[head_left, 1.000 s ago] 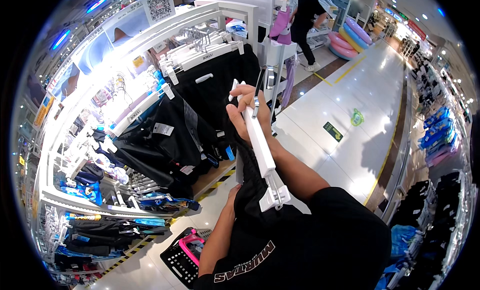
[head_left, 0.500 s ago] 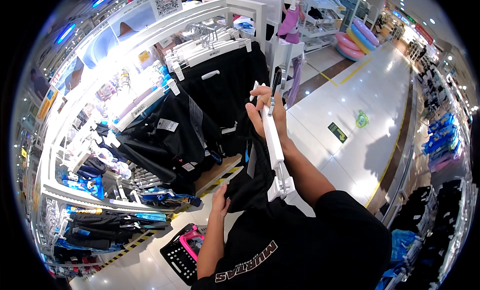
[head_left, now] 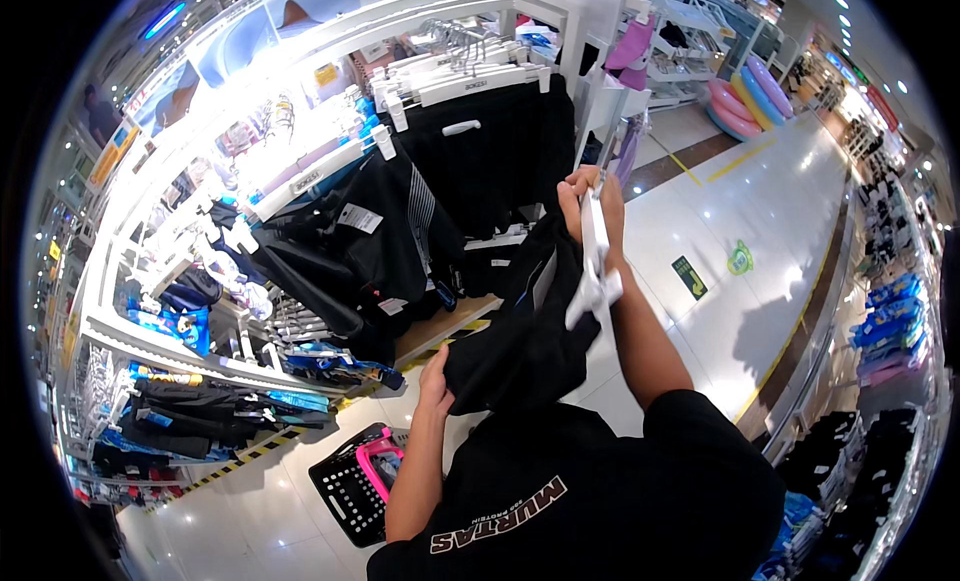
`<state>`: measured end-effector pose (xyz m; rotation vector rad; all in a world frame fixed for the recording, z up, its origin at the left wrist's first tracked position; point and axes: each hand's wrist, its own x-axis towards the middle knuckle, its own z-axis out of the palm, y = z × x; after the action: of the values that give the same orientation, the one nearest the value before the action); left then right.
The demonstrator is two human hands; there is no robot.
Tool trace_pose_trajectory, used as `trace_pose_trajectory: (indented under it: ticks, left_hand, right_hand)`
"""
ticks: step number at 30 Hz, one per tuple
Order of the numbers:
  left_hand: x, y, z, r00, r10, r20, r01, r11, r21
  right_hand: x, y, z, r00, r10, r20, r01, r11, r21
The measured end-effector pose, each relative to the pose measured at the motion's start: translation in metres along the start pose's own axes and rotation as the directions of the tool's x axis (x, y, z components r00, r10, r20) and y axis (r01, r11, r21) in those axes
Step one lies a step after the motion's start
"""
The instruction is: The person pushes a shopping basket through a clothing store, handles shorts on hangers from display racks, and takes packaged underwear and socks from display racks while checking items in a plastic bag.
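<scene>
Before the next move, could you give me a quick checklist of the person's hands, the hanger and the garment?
1. Right grip closed on white hanger: ok.
2. Left grip at the edge of the black garment: ok for contact; firmness of hold, cannot tell.
3. Garment secured in the near hanger clip: cannot tell, the clip is blurred.
4. Garment spread flat: not ok, it hangs in folds.
5. Black basket standing on the floor: ok.
</scene>
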<state>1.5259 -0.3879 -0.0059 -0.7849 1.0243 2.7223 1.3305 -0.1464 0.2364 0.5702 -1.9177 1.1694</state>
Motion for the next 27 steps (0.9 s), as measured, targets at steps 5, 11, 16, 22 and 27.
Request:
trace_pose_trajectory:
  ticks: [5, 11, 16, 22, 27]
  left_hand:
    - [-0.015, -0.007, -0.011, 0.970, 0.018, -0.241, 0.056, 0.954, 0.296]
    - [-0.047, 0.014, -0.046, 0.922, 0.250, -0.294, -0.112, 0.902, 0.417]
    - [-0.088, 0.042, -0.090, 0.694, 0.641, -0.326, -0.323, 0.683, 0.655]
    - [-0.151, 0.072, -0.100, 0.435, 0.813, -0.387, -0.208, 0.508, 0.836]
    - [-0.171, 0.043, -0.118, 0.457, 0.846, -0.275, 0.016, 0.302, 0.953]
  right_hand:
    - [0.034, 0.048, 0.014, 0.979, 0.015, 0.205, 0.057, 0.939, -0.338]
    - [0.103, 0.083, 0.064, 0.957, -0.154, 0.247, 0.254, 0.857, -0.449]
    - [0.157, 0.089, 0.102, 0.920, -0.180, 0.348, 0.371, 0.685, -0.627]
    - [0.156, 0.099, 0.136, 0.880, -0.224, 0.419, 0.466, 0.581, -0.667]
    - [0.141, 0.121, 0.157, 0.892, -0.147, 0.427, 0.418, 0.626, -0.658]
